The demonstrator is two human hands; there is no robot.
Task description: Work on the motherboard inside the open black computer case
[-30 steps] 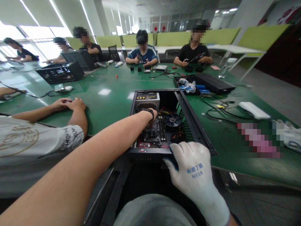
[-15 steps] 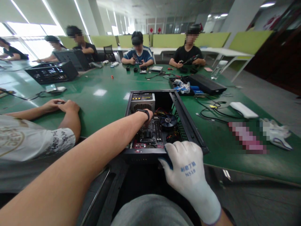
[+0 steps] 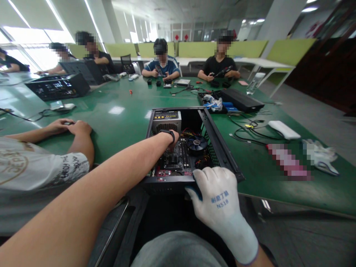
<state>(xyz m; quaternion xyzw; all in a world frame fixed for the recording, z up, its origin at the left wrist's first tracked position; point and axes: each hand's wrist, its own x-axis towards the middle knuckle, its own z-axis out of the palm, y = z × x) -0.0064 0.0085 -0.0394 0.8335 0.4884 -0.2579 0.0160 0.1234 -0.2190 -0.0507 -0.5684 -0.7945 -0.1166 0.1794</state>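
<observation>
An opened black computer case (image 3: 226,154) lies at the table's near edge, its inside facing up. My right hand (image 3: 218,189), in a white work glove, is wrapped round the case's near edge. My bare left hand (image 3: 172,140), with a black band at the wrist, reaches down inside beside the power supply (image 3: 167,121). Its fingers are hidden behind the wrist and forearm, so what they touch does not show. Under and right of that hand are the motherboard (image 3: 174,160) and a round black cooling fan (image 3: 197,144).
A neighbour's hands (image 3: 69,126) rest on the green table (image 3: 116,122) at left. Black cables (image 3: 241,133), a white box-like object (image 3: 283,129) and a loose glove (image 3: 319,155) lie at right. Further back are a black tray (image 3: 241,100), a clear bottle (image 3: 255,83) and several people.
The view has shifted slightly, so everything sits a little further left. My left hand stays inside the case and my right hand stays on its edge.
</observation>
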